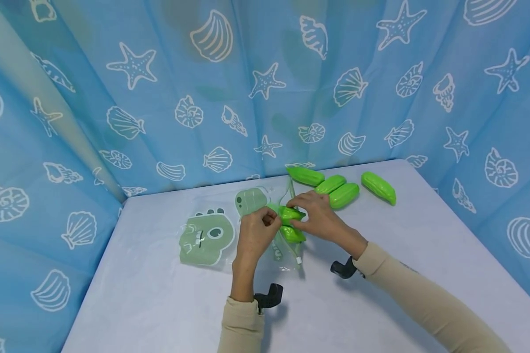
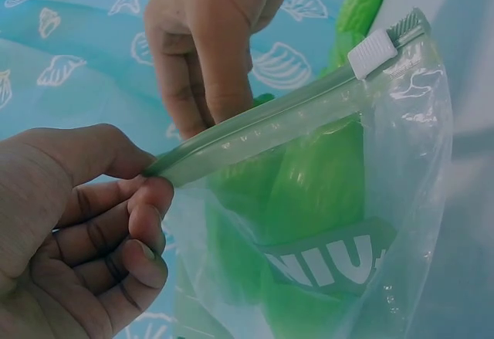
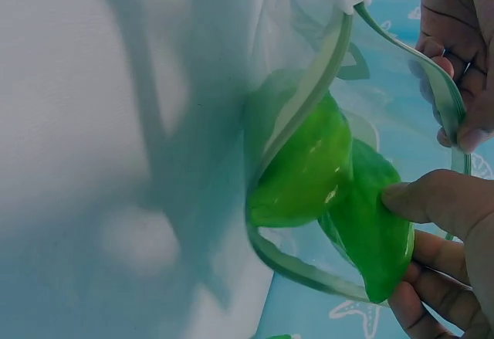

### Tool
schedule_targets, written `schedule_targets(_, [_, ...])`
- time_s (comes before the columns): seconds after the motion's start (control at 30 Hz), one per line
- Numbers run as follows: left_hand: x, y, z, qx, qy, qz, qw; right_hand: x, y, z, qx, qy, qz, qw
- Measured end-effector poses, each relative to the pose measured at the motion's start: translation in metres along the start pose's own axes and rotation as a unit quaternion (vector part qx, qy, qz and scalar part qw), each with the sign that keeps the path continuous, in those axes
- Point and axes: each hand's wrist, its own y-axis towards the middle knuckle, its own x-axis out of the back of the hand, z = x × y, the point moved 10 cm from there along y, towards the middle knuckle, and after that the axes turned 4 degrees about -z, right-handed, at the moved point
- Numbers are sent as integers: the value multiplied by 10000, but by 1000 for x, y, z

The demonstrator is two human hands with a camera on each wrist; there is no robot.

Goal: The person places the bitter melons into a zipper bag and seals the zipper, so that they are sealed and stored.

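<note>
A clear zip bag [image 1: 229, 262] with a green cartoon print lies on the table, its mouth facing right. My left hand [image 1: 257, 233] pinches one edge of that mouth between thumb and forefinger, as the left wrist view shows. The white slider [image 2: 372, 53] sits at one end of the green zip strip [image 2: 255, 129]. At the parted mouth, my right hand [image 1: 321, 215] grips a glossy green cucumber-like vegetable [image 3: 374, 227], thumb on top and fingers beneath. Part of it is inside the bag. Beside it, another green vegetable [image 3: 305, 169] lies mostly within the bag.
Behind my right hand lie several more green vegetables [image 1: 344, 195], with a separate one [image 1: 378, 188] farther right. A white cloth-covered table [image 1: 159, 304] carries everything. Blue curtains [image 1: 159, 117] with shell prints stand along its back and sides.
</note>
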Motion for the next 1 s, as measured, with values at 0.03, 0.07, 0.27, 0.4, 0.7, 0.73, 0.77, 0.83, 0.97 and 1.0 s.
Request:
schedule_targets(0.03, [0, 0, 0, -12, 10, 4, 10000, -1, 1, 0, -6, -15, 0, 10000])
schedule_targets(0.07, [0, 0, 0, -19, 15, 8, 10000, -3, 1, 1, -2, -6, 1, 10000])
schedule_targets(0.27, [-2, -1, 2, 23, -7, 23, 10000, -10, 3, 2, -2, 4, 36, 10000])
schedule_targets(0.4, [-1, -1, 2, 63, -25, 49, 10000, -8, 3, 1, -75, 84, -44, 9999])
schedule_targets(0.7, [1, 2, 2, 45, 42, 32, 10000, 14, -6, -5, -112, 324, -380, 9987])
schedule_targets(0.73, [1, 1, 2, 48, 50, 34, 10000, 17, -7, -8, -130, 287, -410, 9987])
schedule_targets(0.77, [1, 1, 2, 66, 60, 29, 10000, 20, -9, -12, -161, 257, -442, 9986])
schedule_targets(0.83, [1, 1, 2, 82, 56, 5, 9999, 25, -12, -21, -241, 180, -503, 9983])
schedule_targets(0.97, [2, -1, 2, 71, 56, -57, 9999, 37, -19, -40, -452, 147, -579, 9972])
schedule_targets(1.0, [2, -1, 2, 66, 52, -58, 9999, 40, -21, -44, -509, 155, -599, 9968])
